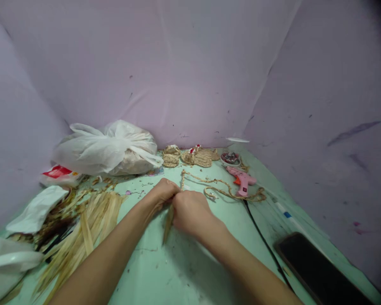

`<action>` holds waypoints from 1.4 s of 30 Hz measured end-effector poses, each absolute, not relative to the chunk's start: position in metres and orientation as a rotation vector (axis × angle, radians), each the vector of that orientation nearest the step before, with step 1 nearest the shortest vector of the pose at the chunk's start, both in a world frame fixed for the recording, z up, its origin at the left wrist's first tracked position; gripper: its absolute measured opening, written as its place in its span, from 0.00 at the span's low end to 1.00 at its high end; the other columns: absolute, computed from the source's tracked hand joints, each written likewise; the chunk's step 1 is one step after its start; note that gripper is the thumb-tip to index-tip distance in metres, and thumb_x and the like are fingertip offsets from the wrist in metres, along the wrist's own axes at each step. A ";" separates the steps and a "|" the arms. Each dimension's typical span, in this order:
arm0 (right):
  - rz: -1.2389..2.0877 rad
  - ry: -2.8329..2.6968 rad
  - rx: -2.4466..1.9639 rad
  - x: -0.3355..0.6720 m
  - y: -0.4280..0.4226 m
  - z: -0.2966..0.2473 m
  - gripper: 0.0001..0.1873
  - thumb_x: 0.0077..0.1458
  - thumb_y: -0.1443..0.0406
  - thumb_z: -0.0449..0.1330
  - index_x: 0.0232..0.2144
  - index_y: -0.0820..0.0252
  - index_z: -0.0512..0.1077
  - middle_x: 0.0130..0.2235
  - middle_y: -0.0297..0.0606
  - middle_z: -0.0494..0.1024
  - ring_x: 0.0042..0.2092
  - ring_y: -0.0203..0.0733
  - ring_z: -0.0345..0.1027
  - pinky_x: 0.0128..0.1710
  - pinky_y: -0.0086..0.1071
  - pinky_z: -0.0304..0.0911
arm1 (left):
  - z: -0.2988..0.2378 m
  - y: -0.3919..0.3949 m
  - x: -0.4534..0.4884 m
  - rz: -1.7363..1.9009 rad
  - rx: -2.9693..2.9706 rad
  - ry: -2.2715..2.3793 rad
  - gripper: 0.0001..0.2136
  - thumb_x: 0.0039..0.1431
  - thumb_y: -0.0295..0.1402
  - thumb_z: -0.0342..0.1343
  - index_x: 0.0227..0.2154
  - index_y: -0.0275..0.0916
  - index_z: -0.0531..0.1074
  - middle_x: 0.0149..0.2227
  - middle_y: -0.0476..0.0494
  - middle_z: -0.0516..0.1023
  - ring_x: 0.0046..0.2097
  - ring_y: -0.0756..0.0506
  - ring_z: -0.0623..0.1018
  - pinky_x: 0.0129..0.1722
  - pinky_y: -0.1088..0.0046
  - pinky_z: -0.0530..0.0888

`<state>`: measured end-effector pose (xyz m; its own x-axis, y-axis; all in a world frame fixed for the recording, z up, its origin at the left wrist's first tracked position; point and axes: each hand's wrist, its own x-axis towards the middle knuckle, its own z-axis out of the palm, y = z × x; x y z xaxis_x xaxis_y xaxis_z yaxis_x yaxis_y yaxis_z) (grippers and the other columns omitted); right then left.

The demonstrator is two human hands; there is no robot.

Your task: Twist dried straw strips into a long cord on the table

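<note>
Fibre cord (206, 181) lies at mid-surface, its near end running down into the grip; too small to tell whether it is plaited or twisted. Left hand (165, 192) and right hand (192, 212) are curled and pressed together at this end, apparently pinching it; exact fingertip placement is hidden. Loose strand ends (167, 226) hang below the grip, pointing toward the worker. Progress, as judged: a long run of cord is formed, going up from the hands, bending, then trailing right in loose curves; the ends below the grip look unworked. Finished length cannot be read from this view. Just right of the hands, one curl of cord lies on the surface (139, 271). Farther right, a pink glue gun (243, 180) rests beside the cord, its black cable (266, 241) running toward the near edge, with a dark phone (317, 271) near it. Beyond the hands, small woven pieces (203, 156), some bearing red and white bits, sit by the back wall, next to a small dish (230, 158) of mixed bits. Left: dry flat strips (92, 224), apparently unused stock, and behind them a knotted white plastic bag (114, 148).
</note>
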<state>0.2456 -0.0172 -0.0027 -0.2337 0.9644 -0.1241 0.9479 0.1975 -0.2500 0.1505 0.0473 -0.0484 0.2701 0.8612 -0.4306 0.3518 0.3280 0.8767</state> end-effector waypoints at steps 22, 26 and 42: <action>1.331 -1.292 -1.695 0.273 0.027 -0.064 0.05 0.37 0.70 0.53 0.14 0.63 0.65 0.12 0.27 0.60 0.13 0.25 0.42 0.14 0.25 0.39 | -0.035 0.048 0.146 0.202 1.716 1.593 0.03 0.33 0.28 0.51 0.13 0.34 0.68 0.11 0.50 0.63 0.16 0.53 0.61 0.17 0.78 0.54; 1.382 -1.123 -1.599 0.268 0.024 -0.064 0.05 0.35 0.73 0.52 0.15 0.63 0.66 0.13 0.28 0.64 0.14 0.25 0.45 0.15 0.24 0.42 | -0.020 0.025 0.155 0.135 1.997 1.775 0.04 0.36 0.31 0.52 0.17 0.36 0.70 0.17 0.45 0.69 0.25 0.47 0.69 0.22 0.76 0.59; 1.595 -1.090 -1.314 0.277 0.025 -0.067 0.05 0.36 0.71 0.54 0.13 0.63 0.64 0.13 0.30 0.65 0.16 0.28 0.53 0.17 0.23 0.46 | -0.035 0.046 0.148 0.378 1.068 1.238 0.05 0.44 0.26 0.49 0.19 0.31 0.67 0.17 0.48 0.66 0.15 0.56 0.61 0.13 0.81 0.55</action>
<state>0.2768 0.0247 -0.0675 -0.1578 0.9363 -0.3138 -0.0479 -0.3247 -0.9446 0.1480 0.0457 -0.0354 0.3410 0.7440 -0.5746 0.2959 0.4952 0.8168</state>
